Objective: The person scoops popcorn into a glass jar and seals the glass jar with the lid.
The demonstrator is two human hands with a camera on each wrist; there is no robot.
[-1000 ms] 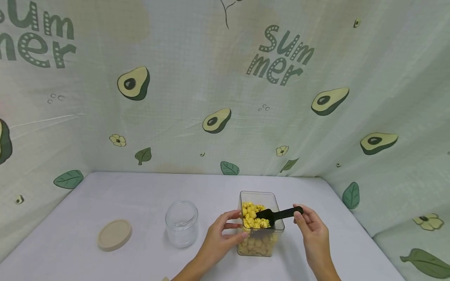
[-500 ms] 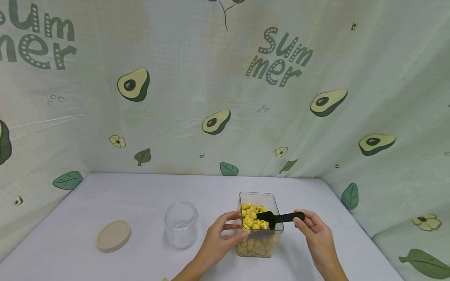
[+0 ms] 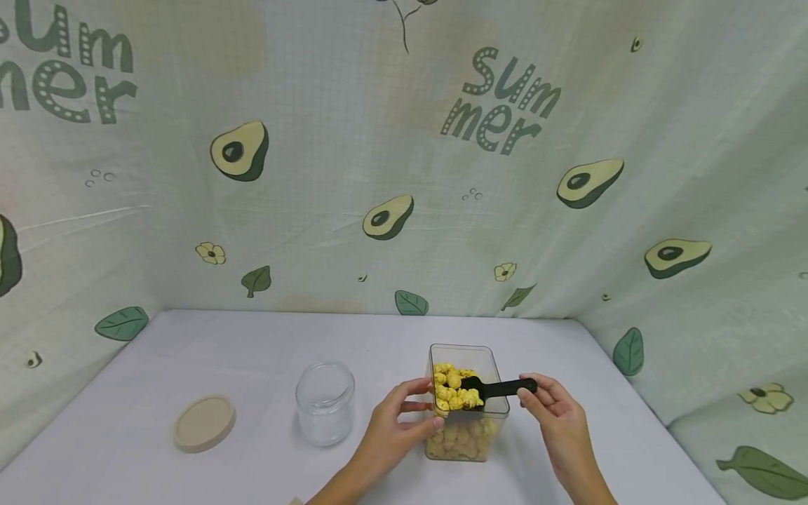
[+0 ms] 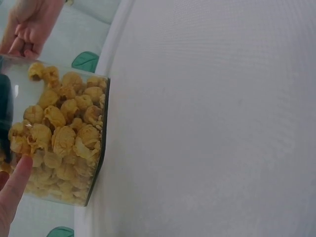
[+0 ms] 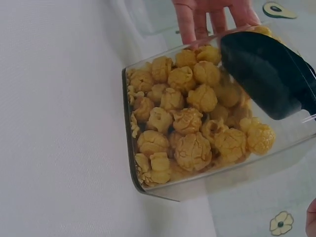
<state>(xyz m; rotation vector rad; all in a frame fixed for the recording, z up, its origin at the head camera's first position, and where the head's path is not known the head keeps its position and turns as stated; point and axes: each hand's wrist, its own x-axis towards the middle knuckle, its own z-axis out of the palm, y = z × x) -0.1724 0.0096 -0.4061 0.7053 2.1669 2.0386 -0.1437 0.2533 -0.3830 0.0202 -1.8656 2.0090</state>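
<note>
A clear rectangular plastic container [image 3: 459, 436] of yellow popcorn [image 3: 447, 396] stands upright on the table. My left hand [image 3: 394, 421] steadies it from the left, thumb on the front face and fingers along the left side. My right hand [image 3: 558, 421] pinches the handle end of a black scoop [image 3: 501, 388], whose head is inside the container among the popcorn. In the right wrist view, the dark head of the scoop [image 5: 266, 71] shows through the clear wall, slanting into the upper popcorn. The left wrist view shows one left fingertip [image 4: 22, 170] at the wall.
An open clear round jar [image 3: 325, 405] stands left of my left hand. Farther left, a round beige lid [image 3: 205, 423] lies flat on the white-covered table [image 3: 265, 351]. A printed avocado curtain [image 3: 315, 175] rises behind the table's back edge.
My right hand has moved slightly left, pushing the scoop farther into the popcorn, and some pieces have shifted around its head. My left hand and the container stay in place.
</note>
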